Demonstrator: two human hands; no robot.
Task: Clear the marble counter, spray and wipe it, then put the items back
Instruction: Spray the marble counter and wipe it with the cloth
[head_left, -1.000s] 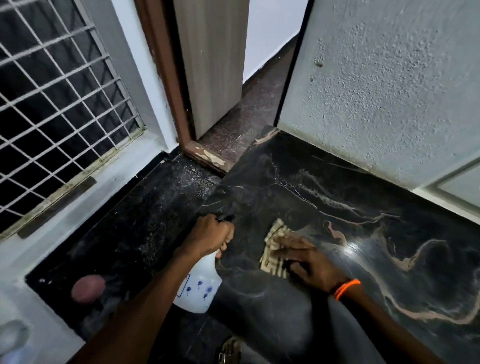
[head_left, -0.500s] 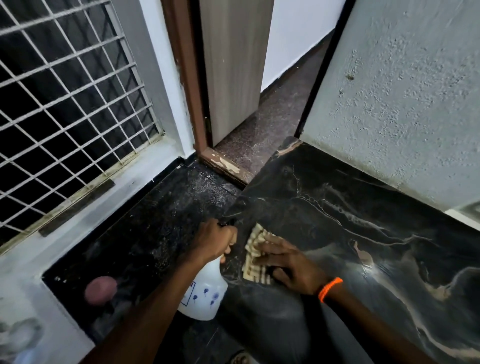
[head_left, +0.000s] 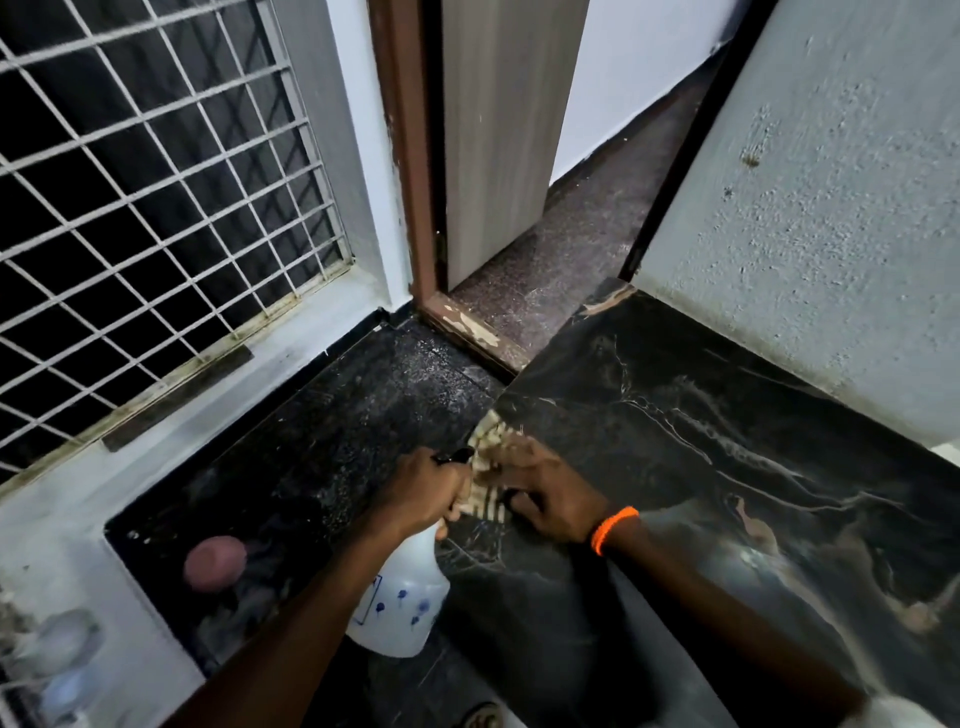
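Marble counter (head_left: 727, 415): one cloth (head_left: 488, 467), one spray bottle (head_left: 405, 603).

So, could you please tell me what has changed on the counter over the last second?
The right hand has slid the cloth leftward across the counter, up to its left edge beside the left hand. The left hand still grips the spray bottle just off that edge; nothing was picked up or let go.
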